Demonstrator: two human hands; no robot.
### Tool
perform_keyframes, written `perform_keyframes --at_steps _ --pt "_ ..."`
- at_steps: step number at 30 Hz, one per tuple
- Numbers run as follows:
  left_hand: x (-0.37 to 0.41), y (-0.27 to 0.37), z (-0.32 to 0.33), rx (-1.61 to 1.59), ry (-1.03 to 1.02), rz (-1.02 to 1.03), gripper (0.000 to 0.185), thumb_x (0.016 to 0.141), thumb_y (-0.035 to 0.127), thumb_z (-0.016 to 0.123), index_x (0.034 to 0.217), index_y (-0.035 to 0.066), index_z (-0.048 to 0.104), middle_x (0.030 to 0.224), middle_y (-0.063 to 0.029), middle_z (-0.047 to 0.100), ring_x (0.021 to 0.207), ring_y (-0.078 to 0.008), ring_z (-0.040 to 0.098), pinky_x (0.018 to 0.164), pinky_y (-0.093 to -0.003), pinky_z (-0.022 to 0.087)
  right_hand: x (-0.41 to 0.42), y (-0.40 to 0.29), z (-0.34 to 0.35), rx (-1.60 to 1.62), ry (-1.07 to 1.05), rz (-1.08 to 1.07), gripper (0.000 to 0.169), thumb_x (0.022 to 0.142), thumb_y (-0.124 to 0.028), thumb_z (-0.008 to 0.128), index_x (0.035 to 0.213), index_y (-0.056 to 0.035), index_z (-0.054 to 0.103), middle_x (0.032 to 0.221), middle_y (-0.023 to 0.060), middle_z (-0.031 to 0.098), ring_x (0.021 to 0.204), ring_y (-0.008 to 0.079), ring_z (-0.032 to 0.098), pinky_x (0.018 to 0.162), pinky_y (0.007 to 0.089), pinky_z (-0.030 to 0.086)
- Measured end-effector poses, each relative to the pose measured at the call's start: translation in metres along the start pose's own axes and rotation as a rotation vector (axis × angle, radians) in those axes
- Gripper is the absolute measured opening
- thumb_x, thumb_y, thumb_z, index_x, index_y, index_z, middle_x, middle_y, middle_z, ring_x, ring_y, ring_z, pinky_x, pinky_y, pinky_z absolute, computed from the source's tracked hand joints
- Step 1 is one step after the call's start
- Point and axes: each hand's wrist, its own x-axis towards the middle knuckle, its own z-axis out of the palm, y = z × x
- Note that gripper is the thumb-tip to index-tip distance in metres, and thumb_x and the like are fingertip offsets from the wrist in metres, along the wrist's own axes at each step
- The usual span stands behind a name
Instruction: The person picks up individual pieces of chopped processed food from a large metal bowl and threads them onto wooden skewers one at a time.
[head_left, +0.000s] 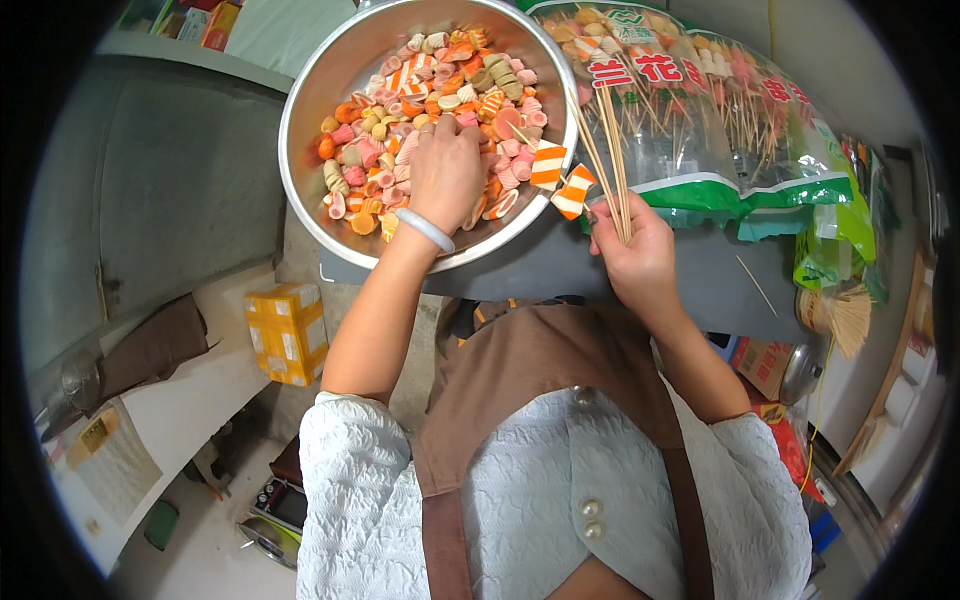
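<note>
A large steel bowl (300, 217) holds many small pieces of food (367, 150), orange, pink, white and olive, some striped or ridged. My left hand (448, 169), with a pale bangle on its wrist, reaches down into the pieces; its fingertips are hidden, so whether it grips one cannot be told. Right of the bowl, my right hand (634, 244) is closed around several thin wooden skewers (616, 157). One skewer tilts towards the bowl and carries orange-and-white striped pieces (574, 191) and a round pink piece (508, 124) near its tip.
Clear and green plastic bags (682, 150) of filled skewers lie behind my right hand. A loose skewer (756, 285) rests on the grey table (705, 289). At its right edge stands a bundle of skewers (851, 319). A yellow-taped box (286, 334) is at the lower left.
</note>
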Motion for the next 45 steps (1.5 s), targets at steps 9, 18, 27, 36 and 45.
perform_keyframes --at_steps 9,18,27,36,45 --pt "0.01 -0.003 -0.006 -0.248 -0.06 -0.175 0.016 0.083 0.016 0.07 0.087 0.0 0.069 0.092 -0.0152 0.066 0.087 -0.0283 0.065 0.076 -0.0374 0.051 -0.003 0.001 -0.004 0.023 -0.001 0.003 0.006 0.088 -0.004 0.059 0.092 0.0001 0.06 0.064 0.0034 0.06 0.056 0.0092 0.058 0.053 0.0257 0.046" --pt "-0.01 0.007 -0.038 -1.836 -0.175 -0.636 0.019 0.096 0.011 0.059 0.113 0.002 0.06 0.106 -0.0067 0.065 0.092 -0.0154 0.064 0.084 -0.0255 0.052 -0.003 -0.007 -0.001 -0.06 -0.015 -0.019 0.007 0.086 -0.007 0.062 0.088 -0.0003 0.061 0.067 0.011 0.064 0.057 0.0176 0.063 0.054 0.0298 0.048" --pt "-0.017 0.001 -0.036 -1.927 -0.119 -0.582 0.017 0.096 0.015 0.061 0.109 0.003 0.063 0.096 -0.0011 0.064 0.084 -0.0085 0.056 0.076 -0.0223 0.048 -0.008 -0.02 -0.002 -0.205 -0.072 -0.046 0.008 0.085 -0.006 0.064 0.086 0.0006 0.061 0.072 0.0158 0.066 0.062 0.0274 0.067 0.056 0.0334 0.049" --pt "-0.017 0.016 -0.037 -1.868 -0.161 -0.624 0.016 0.096 0.015 0.062 0.104 0.002 0.064 0.094 -0.0011 0.065 0.084 -0.0076 0.057 0.077 -0.0218 0.047 -0.011 -0.013 0.007 -0.138 -0.042 -0.059 0.008 0.086 -0.006 0.064 0.086 0.001 0.061 0.071 0.0157 0.066 0.062 0.0276 0.067 0.056 0.0336 0.05" --pt "-0.018 0.026 -0.04 -1.62 -0.254 -0.535 0.023 0.097 0.021 0.06 0.105 0.0 0.065 0.092 -0.0018 0.066 0.081 -0.0065 0.057 0.072 -0.0213 0.047 -0.008 -0.01 0.005 -0.068 -0.044 -0.029 0.008 0.087 -0.007 0.063 0.089 0.0007 0.061 0.066 0.0108 0.063 0.057 0.0169 0.062 0.054 0.0306 0.048"
